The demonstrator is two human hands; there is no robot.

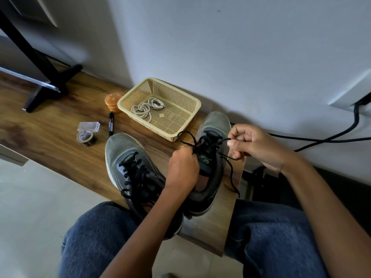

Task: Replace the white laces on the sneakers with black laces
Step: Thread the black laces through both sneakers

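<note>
The work looks close to its end: both sneakers carry black laces, the white laces (147,108) lie coiled in the basket (192,101), and the step in hand appears to be tying the bow on the right shoe (212,157). The left hand (183,167) is curled tight over the tongue, pinching the black lace (208,145) at the crossing, with a loop standing up just beyond its knuckles. The right hand (255,145) has its fingers curled too, thumb and forefinger pinching a strand drawn out taut to the right, while 1 loose end trails down past the bench's edge. The next move likely calls for pulling the 2 sides apart evenly so the knot seats over the top eyelets, keeping the loop from slipping through; the lace is thin and limp, so steady tension matters. The left shoe (128,163) stands just beside the other on the wooden bench (60,137), already laced in black with what seems a tied bow, though that knot is partly hidden by the forearm. Both shoes are grey mesh at the toe with darker panels, pale soles and toes pointing away toward the wall, between the person's knees and the basket. A marker (111,124), a tape roll (86,137) and an orange jar (113,101) lie further left, well apart from the shoes.
</note>
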